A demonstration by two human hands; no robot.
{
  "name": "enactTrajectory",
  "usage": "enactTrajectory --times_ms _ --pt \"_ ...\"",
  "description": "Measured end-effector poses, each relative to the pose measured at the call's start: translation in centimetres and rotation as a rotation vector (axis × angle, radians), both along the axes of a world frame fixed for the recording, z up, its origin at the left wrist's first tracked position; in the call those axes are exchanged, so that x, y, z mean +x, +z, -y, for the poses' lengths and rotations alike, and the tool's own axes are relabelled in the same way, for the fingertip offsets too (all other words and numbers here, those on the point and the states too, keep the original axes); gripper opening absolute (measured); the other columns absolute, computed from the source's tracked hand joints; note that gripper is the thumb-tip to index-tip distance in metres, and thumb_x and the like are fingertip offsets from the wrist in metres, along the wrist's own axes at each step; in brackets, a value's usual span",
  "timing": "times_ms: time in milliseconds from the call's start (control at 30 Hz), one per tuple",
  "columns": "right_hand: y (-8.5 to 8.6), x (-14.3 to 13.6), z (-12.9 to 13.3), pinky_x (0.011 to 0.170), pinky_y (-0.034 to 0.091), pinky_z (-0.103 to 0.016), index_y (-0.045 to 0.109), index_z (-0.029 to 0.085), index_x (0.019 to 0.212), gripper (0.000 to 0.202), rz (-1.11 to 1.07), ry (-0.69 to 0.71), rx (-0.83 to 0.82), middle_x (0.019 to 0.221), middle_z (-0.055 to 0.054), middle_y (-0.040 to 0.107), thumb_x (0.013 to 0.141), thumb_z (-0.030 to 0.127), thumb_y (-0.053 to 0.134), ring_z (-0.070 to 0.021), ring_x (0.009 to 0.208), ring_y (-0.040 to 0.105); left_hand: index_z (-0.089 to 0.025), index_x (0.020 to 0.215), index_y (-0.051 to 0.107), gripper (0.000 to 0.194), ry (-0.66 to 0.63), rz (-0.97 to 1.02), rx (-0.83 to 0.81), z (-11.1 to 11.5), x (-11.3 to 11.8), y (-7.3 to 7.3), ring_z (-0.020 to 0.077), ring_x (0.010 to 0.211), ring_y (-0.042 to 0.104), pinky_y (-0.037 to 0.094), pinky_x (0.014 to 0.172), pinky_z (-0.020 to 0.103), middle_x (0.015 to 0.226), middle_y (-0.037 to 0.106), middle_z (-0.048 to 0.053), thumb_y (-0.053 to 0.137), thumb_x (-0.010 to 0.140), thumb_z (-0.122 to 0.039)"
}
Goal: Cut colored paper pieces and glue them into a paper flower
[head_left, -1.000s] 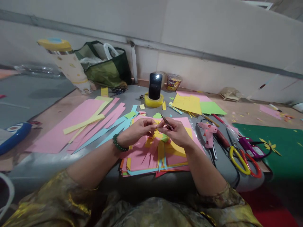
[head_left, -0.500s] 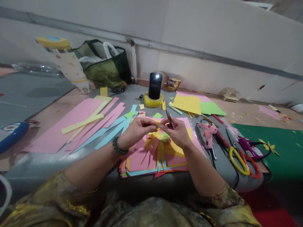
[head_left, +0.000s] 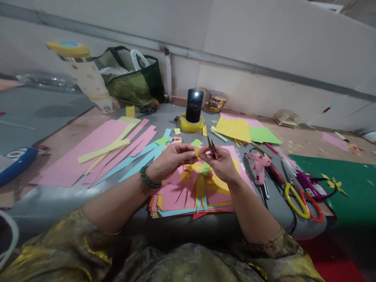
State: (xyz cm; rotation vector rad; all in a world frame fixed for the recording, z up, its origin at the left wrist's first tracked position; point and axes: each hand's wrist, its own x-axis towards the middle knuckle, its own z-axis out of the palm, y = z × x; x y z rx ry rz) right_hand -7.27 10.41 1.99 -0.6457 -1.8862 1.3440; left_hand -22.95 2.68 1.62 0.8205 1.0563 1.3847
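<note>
My left hand (head_left: 175,159), with a green bead bracelet at the wrist, pinches a small piece of yellow paper (head_left: 197,150) between thumb and fingertips. Close against it is my right hand (head_left: 221,164), its thumb and index finger near the same piece. A pair of small dark scissors (head_left: 212,147) is tucked in the right hand, blades pointing up and away. Under both hands, a paper flower (head_left: 200,184) of yellow, green and pink strips lies on a stack of coloured paper (head_left: 170,201), partly hidden by the fingers.
Pink sheets (head_left: 73,156) and blue strips (head_left: 138,170) lie left. A phone (head_left: 194,105) stands in a yellow tape roll (head_left: 191,124). On the right are a pink glue gun (head_left: 259,166), yellow-and-red-handled scissors (head_left: 296,200) and a purple device (head_left: 311,185). A tall tumbler (head_left: 85,78) and green bag (head_left: 135,84) stand behind.
Both hands stay close together, with the fingertips shifting slightly around the yellow paper. The scissors' blades, together before, now look slightly parted. The view has shifted a little.
</note>
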Motion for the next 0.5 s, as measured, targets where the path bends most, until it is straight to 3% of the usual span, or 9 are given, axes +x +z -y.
enactTrajectory --times_ms 267,500 --pt "-0.7 0.2 -0.2 0.058 0.041 -0.027 0.068 0.021 0.073 0.019 0.025 0.012 0.15 0.07 0.0 0.062 0.078 0.039 0.072 -0.012 0.06 0.05 -0.014 0.077 0.078 0.019 -0.011 -0.128 0.053 -0.1 -0.3 0.2 0.0114 0.065 0.06 0.049 0.065 0.025 0.069 0.07 0.002 0.083 0.061 -0.023" --pt "-1.1 -0.1 -0.1 0.052 0.041 -0.025 0.066 0.02 0.072 0.025 0.033 -0.051 0.035 0.064 0.002 0.061 0.07 0.043 0.077 -0.0103 0.053 0.049 -0.015 0.084 0.081 0.028 0.024 -0.21 0.094 0.1 -0.2 0.3 0.0174 0.075 0.068 0.055 0.074 0.03 0.081 0.077 0.006 0.085 0.06 -0.029"
